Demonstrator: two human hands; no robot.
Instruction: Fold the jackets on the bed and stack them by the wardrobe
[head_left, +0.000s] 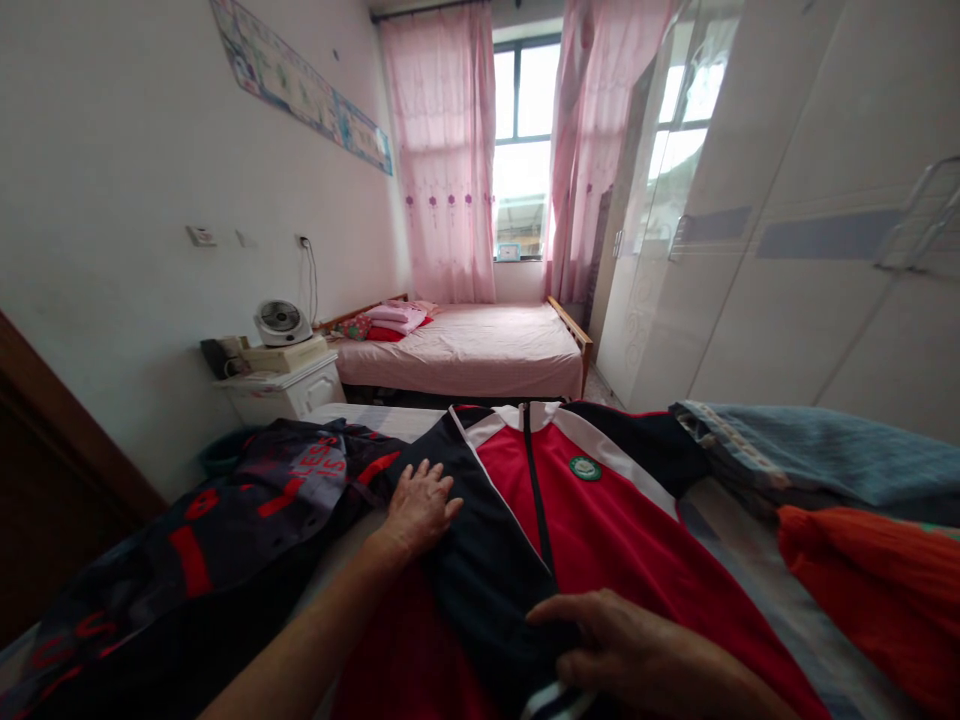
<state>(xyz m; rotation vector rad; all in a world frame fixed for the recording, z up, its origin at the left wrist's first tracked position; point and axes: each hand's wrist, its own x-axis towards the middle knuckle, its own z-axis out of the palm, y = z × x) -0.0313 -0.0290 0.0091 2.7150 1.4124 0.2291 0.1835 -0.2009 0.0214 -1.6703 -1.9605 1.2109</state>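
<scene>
A zip-up track jacket (pixel 600 540), red with navy shoulders, white stripes and a round green badge, lies front side up before me. Its navy left-hand sleeve (pixel 484 530) is folded in across the front, with the striped cuff near the bottom edge of the view. My left hand (pixel 420 505) rests flat on the upper part of this sleeve, fingers spread. Lower down, my right hand (pixel 607 640) is over the sleeve near the cuff. Its index finger and thumb are apart, with navy cloth showing between them; the other fingers are hidden.
Dark printed clothing (pixel 247 520) with red lettering lies at left. Blue-grey clothes (pixel 832 455) and an orange garment (pixel 870 580) lie at right. Beyond are a nightstand (pixel 289 395) with a fan (pixel 283 320), a pink-covered bed (pixel 480 350) and a white wardrobe (pixel 810 330).
</scene>
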